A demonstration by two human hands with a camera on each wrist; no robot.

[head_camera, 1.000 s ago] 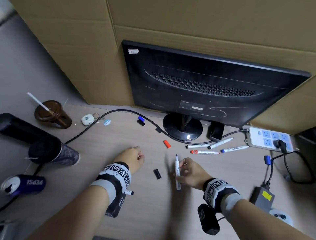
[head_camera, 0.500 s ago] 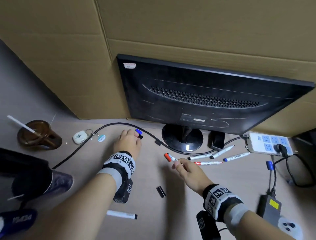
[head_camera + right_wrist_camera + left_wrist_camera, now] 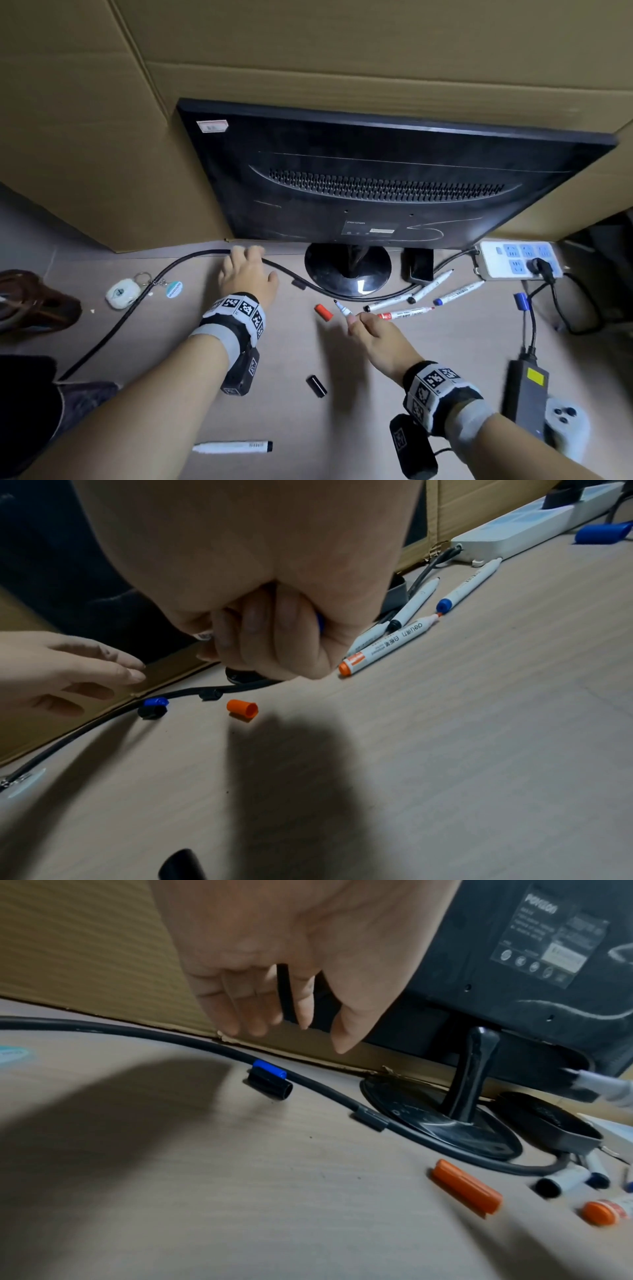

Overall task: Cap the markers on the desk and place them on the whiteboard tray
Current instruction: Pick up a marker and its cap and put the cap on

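Observation:
My right hand [image 3: 356, 320] grips an uncapped white marker [image 3: 343, 309], its tip raised beside the orange cap [image 3: 323, 312] on the desk. My left hand [image 3: 251, 263] hovers with straight fingers, holding nothing, just above a blue cap [image 3: 269, 1069] and a black cap [image 3: 270, 1087] that lie against the black cable [image 3: 178, 1039]. Another black cap [image 3: 317, 386] lies between my forearms. A red marker [image 3: 407, 313], two black ones [image 3: 387, 303] and a blue one [image 3: 459, 293] lie right of the monitor base. A white marker [image 3: 233, 447] lies at the near edge. No whiteboard tray is in view.
A monitor [image 3: 376, 178] on a round base [image 3: 347, 274] stands in front of cardboard sheets. A power strip [image 3: 513, 258], a power adapter [image 3: 525, 390] and cables fill the right side. A key tag [image 3: 121, 294] and a brown cup [image 3: 30, 301] sit at the left.
My left hand let a marker go at the near edge and reached out to the caps by the cable. My right hand carried its marker forward, close to the orange cap.

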